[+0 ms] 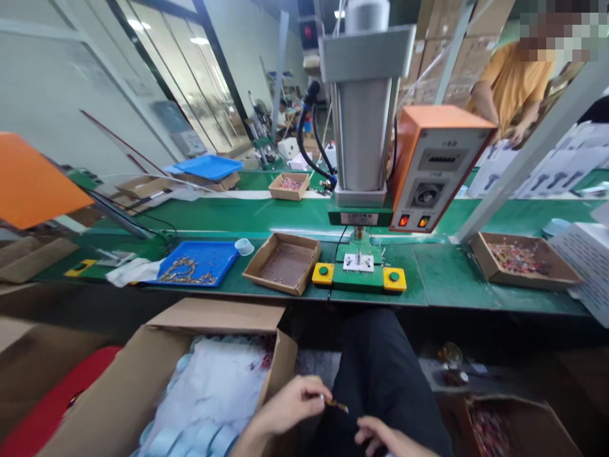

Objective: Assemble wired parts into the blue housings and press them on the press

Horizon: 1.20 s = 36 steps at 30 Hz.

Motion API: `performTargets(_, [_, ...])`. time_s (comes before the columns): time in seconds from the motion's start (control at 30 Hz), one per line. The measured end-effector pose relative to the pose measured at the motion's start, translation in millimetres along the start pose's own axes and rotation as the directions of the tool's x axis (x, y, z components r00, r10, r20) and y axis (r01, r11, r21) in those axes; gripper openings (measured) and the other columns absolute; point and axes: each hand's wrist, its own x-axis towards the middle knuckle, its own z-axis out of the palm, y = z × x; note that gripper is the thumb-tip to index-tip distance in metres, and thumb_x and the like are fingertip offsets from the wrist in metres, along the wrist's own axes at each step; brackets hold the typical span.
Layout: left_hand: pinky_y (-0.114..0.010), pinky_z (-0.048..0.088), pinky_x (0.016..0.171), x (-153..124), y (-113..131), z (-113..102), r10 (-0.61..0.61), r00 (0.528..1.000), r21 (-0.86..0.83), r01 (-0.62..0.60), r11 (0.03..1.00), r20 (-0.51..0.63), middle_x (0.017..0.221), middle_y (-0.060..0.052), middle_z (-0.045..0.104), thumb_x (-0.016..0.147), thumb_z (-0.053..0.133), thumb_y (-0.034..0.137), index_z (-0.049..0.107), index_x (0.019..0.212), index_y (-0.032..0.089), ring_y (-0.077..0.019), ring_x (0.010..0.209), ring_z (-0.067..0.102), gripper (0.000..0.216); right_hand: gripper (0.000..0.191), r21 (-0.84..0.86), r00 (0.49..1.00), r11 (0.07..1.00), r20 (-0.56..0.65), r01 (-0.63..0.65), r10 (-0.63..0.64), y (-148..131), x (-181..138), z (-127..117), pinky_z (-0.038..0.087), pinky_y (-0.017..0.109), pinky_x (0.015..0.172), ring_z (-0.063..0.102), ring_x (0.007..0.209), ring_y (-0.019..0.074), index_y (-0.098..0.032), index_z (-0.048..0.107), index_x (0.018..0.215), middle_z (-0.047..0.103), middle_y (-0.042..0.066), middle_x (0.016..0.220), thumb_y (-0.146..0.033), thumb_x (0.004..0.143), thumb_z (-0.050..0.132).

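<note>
Low in the head view, my left hand (297,403) pinches a small, thin brass-coloured metal part (339,405) between thumb and fingertips, over my dark-trousered lap. Its exact kind is too small to make out. My right hand (380,437) is just to the right and lower, its fingers loosely bent and apart, not touching the part; the bottom edge cuts it off. Left of my hands stands a large open cardboard box (285,355) holding pale blue cups (166,439) and white sheeting (209,374). Ahead, a pneumatic press (364,133) stands over a small metal fixture (359,262).
Yellow button boxes (323,273) flank the fixture on the green bench (447,273). Left are a shallow cardboard tray (285,260) and a blue tray (223,257) of metal parts. Small parts fill a box (523,257) at right. A co-worker (514,82) stands behind.
</note>
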Motion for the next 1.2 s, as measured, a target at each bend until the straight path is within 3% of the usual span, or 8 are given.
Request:
performTargets(0.1, [-0.033, 0.054, 0.081, -7, 26, -17, 0.048, 0.984, 0.041, -0.041, 0.998, -0.173, 0.095, -0.009, 0.074, 0.088, 0.072, 0.064, 0.083, 0.098, 0.019, -0.0223, 0.089, 0.068, 0.047, 0.094, -0.341, 0.983, 0.940, 0.166, -0.013, 0.074, -44, -26, -23, 0.046, 0.044, 0.118, 0.060, 0.137, 0.0343, -0.025, 0.052, 0.157, 0.057, 0.016, 0.155, -0.040, 0.070, 0.084])
performTargets(0.17, [-0.033, 0.058, 0.081, -9, 44, -23, 0.116, 0.954, 0.029, -0.113, 0.993, -0.278, 0.094, -0.009, 0.076, 0.089, 0.076, 0.057, 0.083, 0.098, 0.018, -0.0220, 0.088, 0.070, 0.041, 0.091, -0.372, 0.977, 0.923, 0.214, 0.098, -0.017, -66, -30, -42, 0.046, 0.044, 0.120, 0.059, 0.140, 0.0335, -0.023, 0.055, 0.154, 0.058, 0.015, 0.153, -0.037, 0.070, 0.087])
performTargets(0.23, [-0.032, 0.061, 0.077, -9, 59, -20, 0.188, 0.921, -0.019, -0.207, 0.978, -0.343, 0.093, -0.010, 0.077, 0.089, 0.079, 0.051, 0.083, 0.099, 0.018, -0.0203, 0.082, 0.072, 0.035, 0.085, -0.369, 0.983, 0.914, -0.014, 0.167, -0.185, -81, -24, -57, 0.046, 0.046, 0.120, 0.059, 0.139, 0.0308, -0.022, 0.053, 0.153, 0.058, 0.016, 0.152, -0.037, 0.077, 0.086])
performTargets(0.33, [-0.027, 0.062, 0.068, -10, 80, -6, 0.321, 0.869, -0.075, -0.374, 0.924, -0.377, 0.090, -0.009, 0.079, 0.089, 0.083, 0.041, 0.084, 0.104, 0.020, -0.0174, 0.073, 0.073, 0.026, 0.059, -0.457, 0.844, 0.853, -0.327, 0.253, -0.426, -92, -5, -65, 0.054, 0.046, 0.112, 0.067, 0.126, 0.0262, -0.024, 0.057, 0.143, 0.066, 0.014, 0.137, -0.037, 0.090, 0.079])
performTargets(0.43, [-0.024, 0.061, 0.063, -13, 97, 14, 0.459, 0.803, -0.031, -0.507, 0.861, -0.379, 0.087, -0.007, 0.079, 0.088, 0.086, 0.034, 0.083, 0.108, 0.022, -0.0153, 0.069, 0.072, 0.023, 0.056, -0.599, 0.697, 0.734, -0.376, 0.321, -0.611, -97, 11, -60, 0.056, 0.045, 0.112, 0.067, 0.127, 0.0253, -0.025, 0.051, 0.147, 0.066, 0.014, 0.137, -0.030, 0.095, 0.073])
performTargets(0.5, [-0.024, 0.060, 0.062, -14, 104, 25, 0.503, 0.782, 0.008, -0.538, 0.843, -0.367, 0.085, -0.007, 0.079, 0.088, 0.086, 0.034, 0.083, 0.109, 0.021, -0.0154, 0.068, 0.071, 0.024, 0.063, -0.647, 0.652, 0.697, -0.391, 0.307, -0.650, -97, 17, -55, 0.056, 0.045, 0.114, 0.066, 0.131, 0.0254, -0.024, 0.046, 0.151, 0.065, 0.014, 0.140, -0.028, 0.094, 0.073])
performTargets(0.8, [-0.026, 0.060, 0.065, -1, 105, 50, 0.551, 0.768, 0.141, -0.537, 0.832, -0.327, 0.080, -0.006, 0.077, 0.092, 0.081, 0.037, 0.081, 0.106, 0.019, -0.0161, 0.068, 0.071, 0.023, 0.051, -0.732, 0.620, 0.611, -0.336, 0.303, -0.709, -82, 24, -44, 0.055, 0.051, 0.116, 0.062, 0.139, 0.0280, -0.019, 0.053, 0.143, 0.066, 0.017, 0.141, -0.020, 0.095, 0.068])
performTargets(1.2, [-0.027, 0.061, 0.074, 4, 95, 54, 0.465, 0.838, 0.264, -0.398, 0.878, -0.284, 0.090, -0.006, 0.078, 0.096, 0.077, 0.033, 0.080, 0.107, 0.018, -0.0163, 0.077, 0.072, 0.019, 0.049, -0.784, 0.627, 0.561, -0.301, 0.266, -0.718, -76, 31, -44, 0.056, 0.054, 0.115, 0.061, 0.140, 0.0293, -0.018, 0.054, 0.144, 0.067, 0.016, 0.141, -0.017, 0.097, 0.065])
